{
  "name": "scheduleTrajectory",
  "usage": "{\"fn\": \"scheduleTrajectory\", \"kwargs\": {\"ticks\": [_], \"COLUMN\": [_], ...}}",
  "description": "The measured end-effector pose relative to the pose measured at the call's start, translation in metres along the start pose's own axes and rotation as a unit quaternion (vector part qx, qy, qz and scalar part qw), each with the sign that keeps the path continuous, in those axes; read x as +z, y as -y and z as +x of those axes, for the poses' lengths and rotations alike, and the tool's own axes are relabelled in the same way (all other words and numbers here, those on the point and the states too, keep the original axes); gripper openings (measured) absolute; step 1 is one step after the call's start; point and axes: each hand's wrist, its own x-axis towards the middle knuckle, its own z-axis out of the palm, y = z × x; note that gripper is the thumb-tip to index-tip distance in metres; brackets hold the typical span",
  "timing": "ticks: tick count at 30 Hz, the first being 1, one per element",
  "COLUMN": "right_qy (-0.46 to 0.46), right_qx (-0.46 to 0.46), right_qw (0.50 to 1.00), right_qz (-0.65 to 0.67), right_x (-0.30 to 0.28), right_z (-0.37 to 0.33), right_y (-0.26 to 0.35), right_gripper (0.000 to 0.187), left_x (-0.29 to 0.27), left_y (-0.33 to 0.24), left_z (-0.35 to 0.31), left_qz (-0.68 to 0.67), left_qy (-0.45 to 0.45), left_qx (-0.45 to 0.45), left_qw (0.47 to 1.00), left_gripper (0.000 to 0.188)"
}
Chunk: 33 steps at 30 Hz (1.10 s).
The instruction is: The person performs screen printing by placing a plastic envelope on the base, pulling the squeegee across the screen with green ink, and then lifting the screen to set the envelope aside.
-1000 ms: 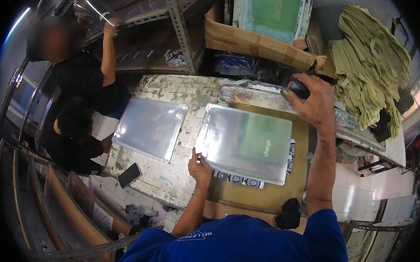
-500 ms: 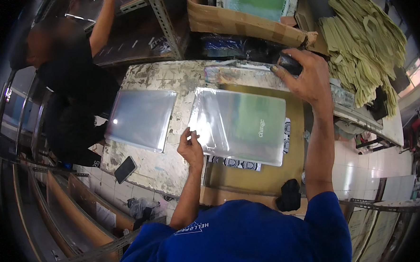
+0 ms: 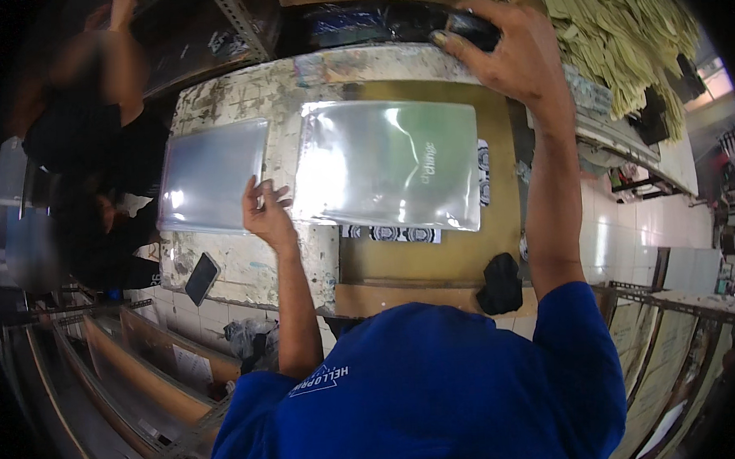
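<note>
A person in a blue shirt leans over a worn, paint-flecked white worktable (image 3: 245,273). The left hand (image 3: 267,214) rests with fingers spread on the left edge of a clear glossy plastic sleeve holding a green sheet (image 3: 389,166), which lies flat on a brown cardboard board (image 3: 435,259). The right hand (image 3: 512,51) reaches to the far side of the table and grips a dark bundle (image 3: 473,29). Just beside the left hand lies a second, empty clear plastic sleeve (image 3: 211,175). A black phone (image 3: 201,278) sits near the table's front edge. A stack of pale yellow-green cloth bags (image 3: 615,29) is piled off to the right. Another person in dark clothing (image 3: 88,136) stands at the left, one arm raised to a metal shelf.
</note>
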Motion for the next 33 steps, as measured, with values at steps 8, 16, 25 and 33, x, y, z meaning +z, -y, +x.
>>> {"fn": "scheduleTrajectory", "kwargs": {"ticks": [8, 16, 25, 33], "right_qy": [-0.040, -0.022, 0.011, -0.024], "right_qx": [-0.014, 0.031, 0.057, -0.011], "right_qw": [0.999, 0.998, 0.997, 1.000], "right_qz": [0.020, 0.041, 0.050, -0.009], "right_x": [-0.004, -0.007, -0.007, -0.005], "right_z": [0.003, 0.003, 0.002, -0.019], "right_y": [0.011, 0.016, 0.015, 0.016], "right_gripper": [0.039, 0.039, 0.039, 0.039], "left_x": [-0.074, -0.144, -0.256, -0.144], "left_y": [0.023, 0.052, 0.106, 0.048], "left_z": [0.052, 0.108, 0.198, 0.137], "left_qz": [0.040, 0.071, 0.028, 0.401], "left_qy": [-0.056, -0.109, -0.220, -0.151], "left_qx": [0.006, -0.036, -0.043, 0.213], "left_qw": [0.998, 0.991, 0.974, 0.878], "left_gripper": [0.037, 0.036, 0.037, 0.068]}}
